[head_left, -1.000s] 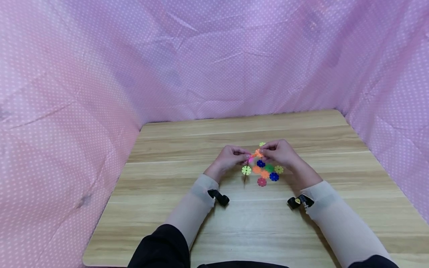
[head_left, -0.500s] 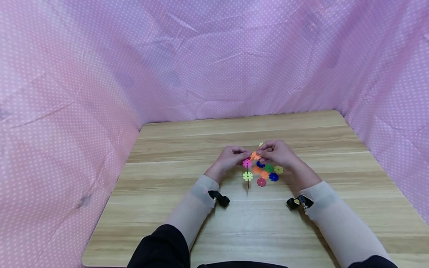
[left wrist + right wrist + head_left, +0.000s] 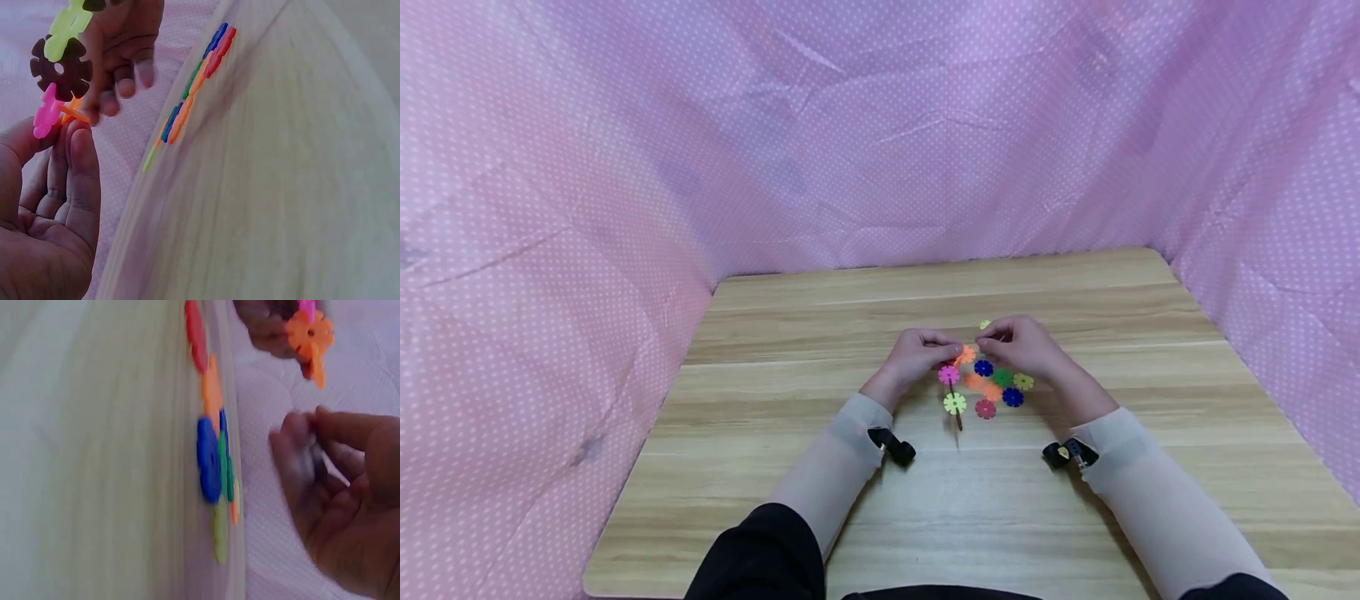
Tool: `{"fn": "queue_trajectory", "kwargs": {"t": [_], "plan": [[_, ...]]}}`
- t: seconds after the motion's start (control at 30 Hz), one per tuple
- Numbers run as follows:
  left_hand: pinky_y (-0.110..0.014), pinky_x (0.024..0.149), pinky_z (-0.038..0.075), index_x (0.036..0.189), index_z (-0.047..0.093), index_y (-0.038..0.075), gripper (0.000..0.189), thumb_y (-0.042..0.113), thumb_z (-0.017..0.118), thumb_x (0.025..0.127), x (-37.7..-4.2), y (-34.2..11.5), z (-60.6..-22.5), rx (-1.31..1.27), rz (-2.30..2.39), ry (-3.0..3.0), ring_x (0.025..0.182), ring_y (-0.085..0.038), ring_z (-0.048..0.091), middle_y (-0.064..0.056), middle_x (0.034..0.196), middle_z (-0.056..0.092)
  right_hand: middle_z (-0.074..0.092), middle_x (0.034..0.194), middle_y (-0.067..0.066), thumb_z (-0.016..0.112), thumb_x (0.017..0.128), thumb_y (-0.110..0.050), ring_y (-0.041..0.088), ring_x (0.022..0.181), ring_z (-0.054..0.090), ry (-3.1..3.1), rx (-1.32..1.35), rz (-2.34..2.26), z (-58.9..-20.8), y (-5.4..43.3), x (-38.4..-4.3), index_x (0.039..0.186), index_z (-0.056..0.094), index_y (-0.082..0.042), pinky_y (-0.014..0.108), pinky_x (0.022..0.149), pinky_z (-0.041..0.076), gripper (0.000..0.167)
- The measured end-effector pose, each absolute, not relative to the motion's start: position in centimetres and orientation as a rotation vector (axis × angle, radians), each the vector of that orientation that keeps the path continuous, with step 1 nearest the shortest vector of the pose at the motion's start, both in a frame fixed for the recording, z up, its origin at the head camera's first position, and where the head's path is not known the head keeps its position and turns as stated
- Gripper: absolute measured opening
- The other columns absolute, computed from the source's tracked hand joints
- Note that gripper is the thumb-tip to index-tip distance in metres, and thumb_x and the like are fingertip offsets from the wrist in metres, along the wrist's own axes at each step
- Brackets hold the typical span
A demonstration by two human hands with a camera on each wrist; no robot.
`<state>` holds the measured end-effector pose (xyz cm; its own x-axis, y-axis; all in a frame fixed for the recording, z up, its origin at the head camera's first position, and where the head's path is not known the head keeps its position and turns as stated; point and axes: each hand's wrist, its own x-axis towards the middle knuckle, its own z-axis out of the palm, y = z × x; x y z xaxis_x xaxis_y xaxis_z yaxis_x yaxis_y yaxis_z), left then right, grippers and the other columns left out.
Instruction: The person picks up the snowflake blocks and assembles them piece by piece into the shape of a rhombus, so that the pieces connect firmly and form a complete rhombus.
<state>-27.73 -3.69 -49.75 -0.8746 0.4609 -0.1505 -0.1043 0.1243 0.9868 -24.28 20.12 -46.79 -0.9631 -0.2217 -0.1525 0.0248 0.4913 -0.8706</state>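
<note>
My left hand pinches a chain of interlocked snowflake discs above the table. Nearest its fingertips are an orange disc and another orange one seen edge-on. Beyond them come a pink disc, a brown disc and a yellow-green disc. A second dark disc is cut off by the top of the left wrist view. My right hand hovers to the right of the chain, apart from it. Its fingers are loosely bent and somewhat blurred in the right wrist view, and no disc shows between them.
Loose discs lie on the wooden table below my hands: a red one, a blue one, a green one, a yellow one and several others. Pink dotted cloth hangs behind the table.
My right hand has let go of the orange part of the chain and is now apart from it. The chain's hanging end has swung lower, towards the table's front, and more of the pink disc shows.
</note>
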Motion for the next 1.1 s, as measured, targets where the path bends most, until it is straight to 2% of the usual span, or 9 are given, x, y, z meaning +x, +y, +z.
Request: {"fn": "queue_trajectory", "kwargs": {"t": [0.13, 0.5, 0.73, 0.93, 1.1], "plan": [[-0.032, 0.083, 0.060, 0.107, 0.081, 0.012, 0.018, 0.024, 0.083, 0.093, -27.7, -3.8, -49.7, 0.319, 1.792, 1.997, 0.096, -0.018, 0.073, -0.003, 0.104, 0.079, 0.071, 0.104, 0.015, 0.067, 0.103, -0.012, 0.028, 0.084, 0.068, 2.648, -0.139, -1.206, -46.8, 20.8, -24.3, 0.125, 0.073, -0.003, 0.037, 0.068, 0.060, 0.025], [-0.028, 0.079, 0.060, 0.108, 0.081, 0.011, 0.018, 0.023, 0.082, 0.094, -27.9, -4.0, -49.6, 0.283, 1.807, 1.978, 0.093, -0.016, 0.072, -0.003, 0.104, 0.078, 0.065, 0.096, 0.009, 0.074, 0.098, -0.008, 0.024, 0.079, 0.055, 2.698, -0.246, -0.913, -47.5, 21.5, -24.6, 0.131, 0.073, -0.008, 0.035, 0.066, 0.049, 0.034], [-0.029, 0.078, 0.060, 0.108, 0.081, 0.011, 0.018, 0.022, 0.082, 0.094, -27.9, -3.9, -49.6, 0.285, 1.809, 1.974, 0.092, -0.016, 0.072, -0.004, 0.104, 0.079, 0.065, 0.094, 0.008, 0.076, 0.096, -0.006, 0.025, 0.084, 0.057, 2.721, -0.248, -0.887, -47.7, 21.7, -24.6, 0.119, 0.075, -0.007, 0.036, 0.070, 0.052, 0.024], [-0.028, 0.077, 0.059, 0.109, 0.081, 0.009, 0.020, 0.022, 0.082, 0.094, -27.8, -3.9, -49.4, 0.289, 1.801, 1.972, 0.090, -0.015, 0.071, -0.004, 0.104, 0.078, 0.062, 0.093, 0.010, 0.080, 0.092, -0.005, 0.026, 0.085, 0.058, 2.671, -0.212, -0.945, -47.7, 21.8, -24.5, 0.106, 0.068, -0.006, 0.037, 0.072, 0.053, 0.018], [-0.028, 0.078, 0.060, 0.109, 0.080, 0.009, 0.020, 0.022, 0.082, 0.094, -27.9, -4.0, -49.4, 0.283, 1.805, 1.961, 0.090, -0.016, 0.071, -0.004, 0.104, 0.078, 0.063, 0.096, 0.009, 0.078, 0.093, -0.005, 0.027, 0.087, 0.058, 2.672, -0.219, -0.977, -47.4, 21.7, -24.5, 0.104, 0.067, -0.008, 0.038, 0.075, 0.053, 0.015]]}}
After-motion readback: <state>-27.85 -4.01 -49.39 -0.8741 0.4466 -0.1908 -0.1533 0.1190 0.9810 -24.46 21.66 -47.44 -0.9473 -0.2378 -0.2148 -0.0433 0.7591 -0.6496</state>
